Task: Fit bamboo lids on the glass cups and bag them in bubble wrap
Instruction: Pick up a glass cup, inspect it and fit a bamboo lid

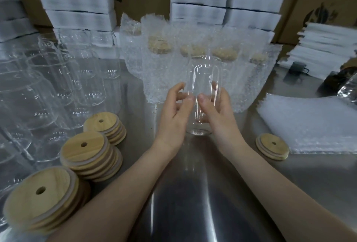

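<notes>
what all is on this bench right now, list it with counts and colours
glass cup: one, clear, no lid, held upright between both hands at centre
bare glass cups: many, clear, crowded at left; count unclear
bamboo lids: three stacks, tan, front left
single bamboo lid: one, tan, right of the hands
bagged cups: a row, clear bubble wrap over tan lids, behind the hands
bubble wrap bags: flat pile, white, right
foam sheets: stacks, white, at back
cardboard boxes: brown, at back
mug: one, dark, far right
table: steel grey
left hand: on the cup
right hand: on the cup

White foam stacks (75, 0) and cardboard boxes (320, 0) stand behind a steel table (193, 193).
</notes>
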Demonstrator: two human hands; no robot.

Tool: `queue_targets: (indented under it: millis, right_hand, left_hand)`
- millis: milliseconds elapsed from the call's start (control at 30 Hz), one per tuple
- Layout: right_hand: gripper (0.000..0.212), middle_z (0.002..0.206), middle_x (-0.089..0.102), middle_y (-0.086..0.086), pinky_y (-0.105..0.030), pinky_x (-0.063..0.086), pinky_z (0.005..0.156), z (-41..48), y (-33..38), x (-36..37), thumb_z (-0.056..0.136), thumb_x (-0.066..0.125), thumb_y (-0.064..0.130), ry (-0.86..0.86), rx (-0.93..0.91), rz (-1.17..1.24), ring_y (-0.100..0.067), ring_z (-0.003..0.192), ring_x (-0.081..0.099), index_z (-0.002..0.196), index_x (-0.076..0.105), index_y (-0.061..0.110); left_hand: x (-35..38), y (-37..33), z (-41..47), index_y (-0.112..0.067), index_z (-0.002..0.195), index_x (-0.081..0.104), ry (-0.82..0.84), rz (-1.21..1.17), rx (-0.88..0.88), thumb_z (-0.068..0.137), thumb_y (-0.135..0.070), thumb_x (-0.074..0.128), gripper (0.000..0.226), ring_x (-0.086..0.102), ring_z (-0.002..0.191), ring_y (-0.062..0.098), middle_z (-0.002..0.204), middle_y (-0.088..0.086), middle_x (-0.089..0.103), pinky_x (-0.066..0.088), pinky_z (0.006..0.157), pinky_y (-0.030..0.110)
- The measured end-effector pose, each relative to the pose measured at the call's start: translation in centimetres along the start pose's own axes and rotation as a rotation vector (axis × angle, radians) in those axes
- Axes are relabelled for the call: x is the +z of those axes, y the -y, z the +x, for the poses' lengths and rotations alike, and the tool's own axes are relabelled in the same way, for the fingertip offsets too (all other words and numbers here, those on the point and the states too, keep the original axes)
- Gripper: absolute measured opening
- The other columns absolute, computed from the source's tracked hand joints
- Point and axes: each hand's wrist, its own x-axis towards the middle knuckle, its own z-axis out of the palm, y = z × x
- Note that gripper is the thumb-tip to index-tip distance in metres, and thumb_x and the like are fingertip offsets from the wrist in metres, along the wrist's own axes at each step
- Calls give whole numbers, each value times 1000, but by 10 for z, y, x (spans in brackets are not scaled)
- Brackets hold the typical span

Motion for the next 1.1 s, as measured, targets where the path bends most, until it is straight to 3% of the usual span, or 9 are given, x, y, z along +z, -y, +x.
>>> queue_targets:
  millis: [167, 267, 467, 600, 733, 800, 900, 1000, 1100]
  right_hand:
    - [38, 122, 52, 12, -44, 46, 104, 1, -7, 0, 86, 36, 65, -29, -56, -199, -9, 115, 58, 121, 34, 50]
    - [42, 117, 60, 23, -46, 47, 105, 2, -8, 4, 82, 38, 71, 0, -29, -94, -10, 116, 61, 120, 39, 54]
    - [57, 131, 63, 6, -37, 53, 96, 8, -3, -1, 85, 34, 69, 36, 176, 182, -19, 117, 63, 130, 51, 36]
    - [55, 119, 68, 19, -24, 50, 86, 12, 3, -10, 98, 17, 63, 28, 308, 228, 0, 111, 62, 116, 60, 36]
    - [60, 129, 65, 10, -41, 44, 105, 13, 3, -9, 98, 17, 65, 4, 360, 312, -13, 128, 53, 121, 62, 33]
    - [52, 114, 71, 14, -37, 51, 97, 11, 2, -5, 100, 21, 60, -45, 303, 320, -13, 119, 60, 115, 62, 32]
    - [48, 106, 73, 3, -33, 58, 70, 12, 1, -3, 102, 24, 56, -132, 247, 294, -22, 89, 72, 113, 60, 25]
    - [44, 109, 67, -3, -44, 60, 78, 9, 2, 2, 101, 27, 56, -206, 190, 205, -30, 88, 72, 113, 56, 25]
    - [43, 106, 63, 8, -52, 53, 93, 1, 0, 9, 83, 34, 68, -197, 12, 12, -27, 101, 68, 108, 54, 39]
  left_hand:
    - [4, 2, -4, -18, 141, 31, 99, -50, -114, 72, -51, 62, 82, 59, 115, 18, 123, -4, 52, 51, 90, 24]
    - [5, 1, -2, -19, 136, 32, 72, -67, -137, 64, -37, 74, 86, 62, 111, 17, 122, -3, 54, 54, 83, 21]
    - [1, -1, -2, -19, 133, 41, 134, -148, -167, 68, -24, 72, 72, 67, 92, 9, 120, 5, 63, 52, 69, 18]
    - [-3, 1, -4, -27, 126, 34, 197, -150, -171, 65, -26, 79, 75, 70, 100, 13, 125, 3, 66, 53, 90, 29]
    - [-5, 2, -3, -30, 117, 39, 261, -172, -216, 56, -39, 75, 71, 67, 105, 18, 123, -3, 67, 50, 96, 36]
    - [-6, -1, -1, -32, 122, 44, 272, -122, -201, 60, -40, 72, 68, 62, 102, 8, 130, -3, 57, 50, 82, 25]
    - [-3, -4, 1, -35, 123, 55, 171, 45, -131, 70, -41, 61, 54, 48, 118, 3, 129, -1, 38, 47, 100, 28]
    - [6, -6, -6, -33, 138, 42, 147, 76, -125, 72, -46, 56, 69, 52, 105, -1, 122, -2, 44, 45, 83, 8]
    - [11, -5, -10, -30, 137, 33, 138, 12, -147, 75, -55, 74, 78, 61, 97, -6, 120, -1, 51, 49, 66, 11]
